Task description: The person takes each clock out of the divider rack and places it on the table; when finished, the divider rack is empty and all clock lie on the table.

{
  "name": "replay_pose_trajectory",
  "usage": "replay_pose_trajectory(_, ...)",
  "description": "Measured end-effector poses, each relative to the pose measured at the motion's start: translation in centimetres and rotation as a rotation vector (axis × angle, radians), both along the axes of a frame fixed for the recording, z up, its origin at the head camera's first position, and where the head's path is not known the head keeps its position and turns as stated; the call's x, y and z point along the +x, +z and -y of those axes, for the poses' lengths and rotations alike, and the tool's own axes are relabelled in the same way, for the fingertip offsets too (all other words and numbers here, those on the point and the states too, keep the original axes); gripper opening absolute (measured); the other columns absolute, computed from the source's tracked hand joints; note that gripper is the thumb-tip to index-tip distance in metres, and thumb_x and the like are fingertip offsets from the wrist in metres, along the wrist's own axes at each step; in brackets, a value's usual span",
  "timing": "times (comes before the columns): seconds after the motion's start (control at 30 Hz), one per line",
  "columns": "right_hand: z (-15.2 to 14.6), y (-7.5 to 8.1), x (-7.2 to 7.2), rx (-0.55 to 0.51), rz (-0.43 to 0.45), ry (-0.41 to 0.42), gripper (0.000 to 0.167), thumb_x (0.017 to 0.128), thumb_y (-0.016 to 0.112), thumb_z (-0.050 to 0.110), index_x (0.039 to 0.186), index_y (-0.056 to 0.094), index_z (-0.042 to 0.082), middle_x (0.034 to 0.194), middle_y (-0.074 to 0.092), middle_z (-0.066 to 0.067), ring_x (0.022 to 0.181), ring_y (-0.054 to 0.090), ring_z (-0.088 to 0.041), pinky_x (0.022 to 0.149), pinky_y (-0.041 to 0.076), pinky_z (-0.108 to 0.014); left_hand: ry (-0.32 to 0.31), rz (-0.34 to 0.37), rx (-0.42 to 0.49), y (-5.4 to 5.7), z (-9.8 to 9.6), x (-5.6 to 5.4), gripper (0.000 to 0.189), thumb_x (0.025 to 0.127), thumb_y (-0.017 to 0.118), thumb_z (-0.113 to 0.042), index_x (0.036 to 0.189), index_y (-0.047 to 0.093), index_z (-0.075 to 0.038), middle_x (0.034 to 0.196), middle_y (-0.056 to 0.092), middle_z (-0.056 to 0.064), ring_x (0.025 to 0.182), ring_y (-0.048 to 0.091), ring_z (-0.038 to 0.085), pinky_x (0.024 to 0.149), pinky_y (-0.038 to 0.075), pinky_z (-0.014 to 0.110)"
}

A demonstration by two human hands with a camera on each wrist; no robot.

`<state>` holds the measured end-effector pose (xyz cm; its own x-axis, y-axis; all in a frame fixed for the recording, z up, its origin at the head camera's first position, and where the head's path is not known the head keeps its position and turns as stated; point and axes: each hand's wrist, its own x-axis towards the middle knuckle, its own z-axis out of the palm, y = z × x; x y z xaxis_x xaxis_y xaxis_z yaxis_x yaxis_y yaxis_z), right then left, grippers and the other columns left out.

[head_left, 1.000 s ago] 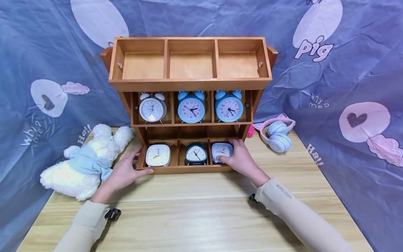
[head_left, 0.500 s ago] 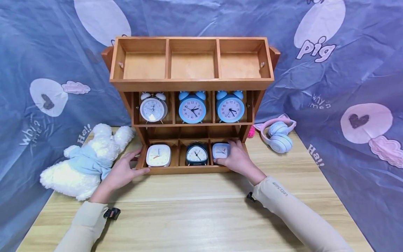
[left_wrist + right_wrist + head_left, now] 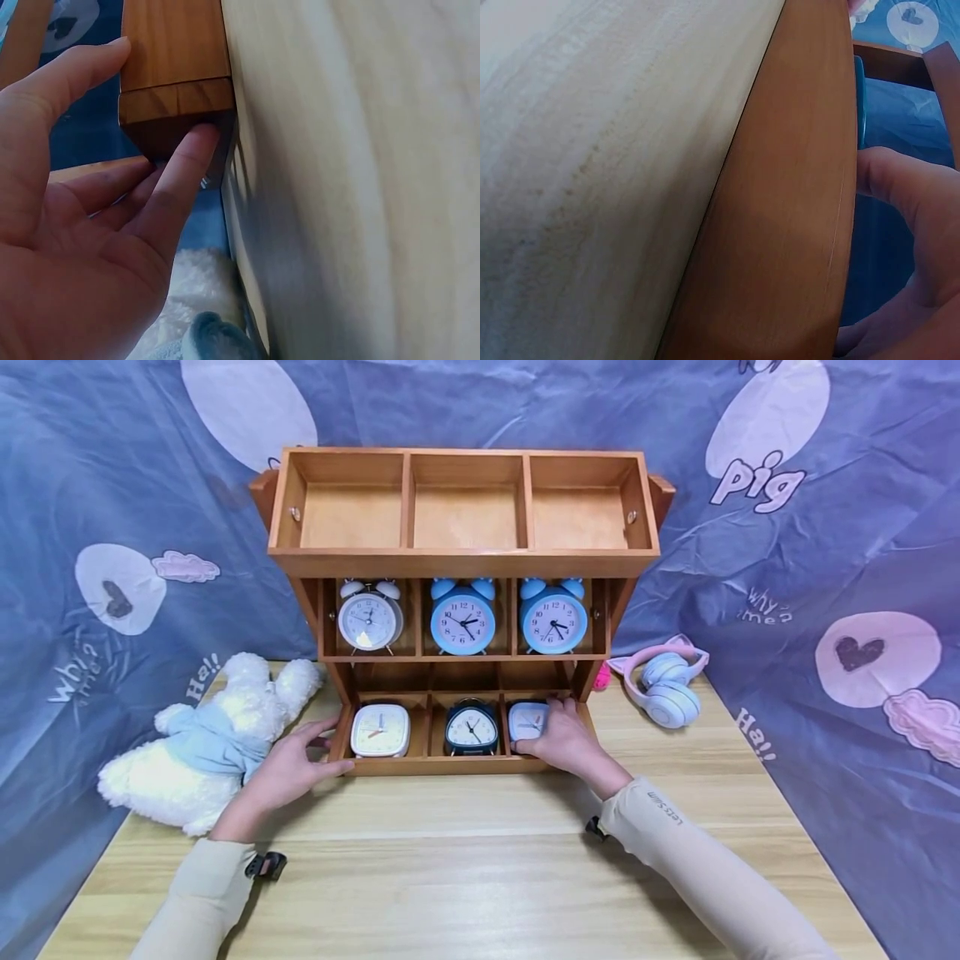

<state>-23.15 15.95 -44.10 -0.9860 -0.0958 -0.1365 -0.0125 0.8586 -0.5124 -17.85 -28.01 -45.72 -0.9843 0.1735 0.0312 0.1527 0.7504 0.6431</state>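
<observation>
A light blue square clock (image 3: 527, 722) sits in the lower right compartment of a wooden shelf (image 3: 420, 767). My right hand (image 3: 564, 739) holds this clock, thumb at its lower side and fingers at its right edge; the hand covers part of it. In the right wrist view the thumb (image 3: 889, 169) shows behind the shelf's front board, and the clock is mostly hidden. My left hand (image 3: 288, 768) rests against the shelf's lower left corner. Its extended fingers (image 3: 180, 165) touch the end of the board in the left wrist view. Beside it stands a white square clock (image 3: 380, 730).
A dark green triangular clock (image 3: 471, 728) fills the lower middle compartment. Above stand a white twin-bell clock (image 3: 370, 620) and two blue ones, including one in the middle (image 3: 462, 622). A plush toy (image 3: 202, 752) lies left; cat-ear headphones (image 3: 663, 681) lie right.
My right thumb has drawn in a little, and the hand has shifted slightly over the light blue clock, covering more of its right side. My left hand has barely moved. The view has shifted slightly.
</observation>
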Motion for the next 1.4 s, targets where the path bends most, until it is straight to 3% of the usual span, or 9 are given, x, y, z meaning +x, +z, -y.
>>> replay_pose_trajectory(0.33,0.0,-0.2,0.0,-0.004,-0.016,-0.004,0.113,0.084,0.092,0.042,0.165,0.035,-0.012,0.164,0.038,-0.037,0.141,0.049,-0.048,0.123,0.047,-0.059,-0.029,0.013,0.016,0.6,0.3,-0.3,0.088,0.095,0.093,-0.032,0.163,0.051,0.007,0.14,0.072,0.029,0.116,0.078,0.04,0.093,0.062,0.049)
replay_pose_trajectory(0.63,0.0,-0.3,0.4,-0.05,-0.077,-0.008,0.112,0.08,0.091,0.037,0.163,0.037,-0.015,0.158,0.041,-0.037,0.137,0.051,-0.048,0.121,0.048,-0.06,-0.051,0.055,0.039,0.6,0.7,-0.3,0.089,0.097,0.091,-0.031,0.165,0.048,0.006,0.154,0.063,0.032,0.12,0.077,0.041,0.086,0.061,0.036)
replay_pose_trajectory(0.83,-0.1,0.4,0.5,-0.07,-0.1,-0.012,0.111,0.081,0.09,0.036,0.163,0.035,-0.016,0.156,0.041,-0.036,0.135,0.051,-0.048,0.121,0.047,-0.059,-0.052,0.067,0.074,0.6,0.8,-0.4,0.088,0.097,0.091,-0.027,0.165,0.048,0.006,0.157,0.06,0.033,0.122,0.076,0.042,0.077,0.061,0.028)
replay_pose_trajectory(1.2,0.4,2.2,1.0,-0.127,-0.106,-0.016,0.111,0.082,0.092,0.037,0.164,0.037,-0.013,0.151,0.045,-0.031,0.129,0.056,-0.045,0.119,0.05,-0.059,-0.044,0.095,0.074,0.8,1.0,-0.4,0.088,0.097,0.09,-0.03,0.166,0.047,0.005,0.149,0.066,0.033,0.123,0.075,0.043,0.075,0.061,0.03)
replay_pose_trajectory(1.4,1.4,2.9,1.9,-0.114,-0.124,0.011,0.108,0.081,0.091,0.041,0.163,0.041,-0.008,0.154,0.045,-0.028,0.127,0.057,-0.044,0.113,0.052,-0.058,-0.053,0.071,0.043,0.7,1.0,-0.5,0.087,0.097,0.09,-0.031,0.165,0.049,0.005,0.152,0.065,0.032,0.125,0.075,0.044,0.085,0.06,0.034)
